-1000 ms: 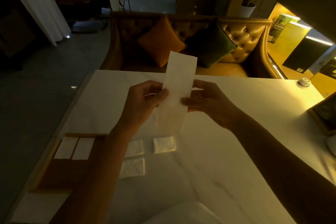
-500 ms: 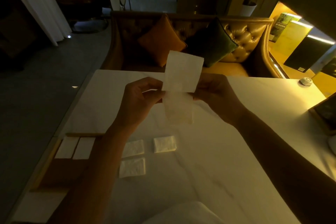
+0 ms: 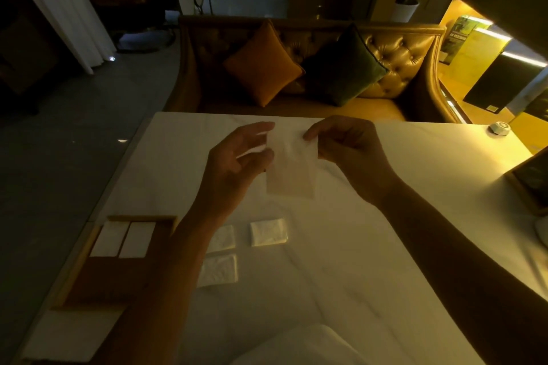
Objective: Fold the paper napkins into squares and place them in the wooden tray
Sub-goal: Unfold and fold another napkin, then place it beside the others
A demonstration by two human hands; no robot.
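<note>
I hold a white paper napkin (image 3: 292, 169) in the air over the table, folded into a short squarish piece. My right hand (image 3: 347, 154) pinches its upper right edge. My left hand (image 3: 234, 163) is at its left edge with fingers spread, fingertips touching the paper. The wooden tray (image 3: 109, 284) lies at the table's left front and holds two folded white napkins (image 3: 123, 238) side by side at its far end. Three packed napkins (image 3: 268, 232) lie on the table right of the tray, partly hidden by my left forearm.
The white marble table (image 3: 370, 261) stretches to the right. A small round white object (image 3: 499, 128) sits at its far right corner, and a dark framed object (image 3: 530, 178) stands at the right edge. A tufted sofa with cushions (image 3: 296, 68) stands behind the table.
The long napkin strip was folded in half, its top part brought down. Both hands moved slightly lower, and my left fingers spread apart.
</note>
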